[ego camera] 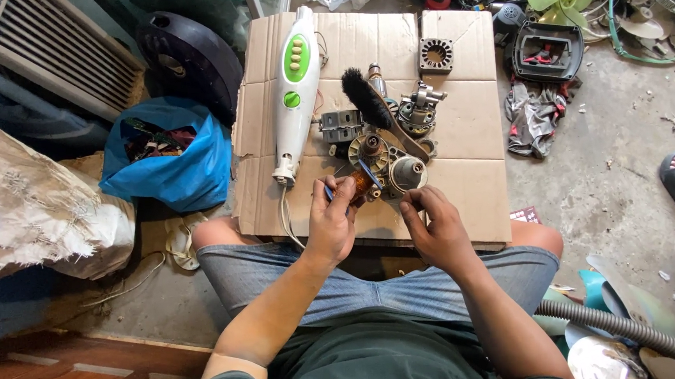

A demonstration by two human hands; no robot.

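Copper-wound motor coil [361, 183] pinched in left hand [332, 221], just left of grey metal motor housing [407, 173]; right hand [433, 226] near, fingertips together, seemingly empty.

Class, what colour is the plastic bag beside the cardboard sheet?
Blue; the plastic bag shows best in the head view.

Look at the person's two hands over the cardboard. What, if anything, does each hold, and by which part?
The left hand grips a copper-wound motor part by its near end. The right hand pinches something too small to identify.
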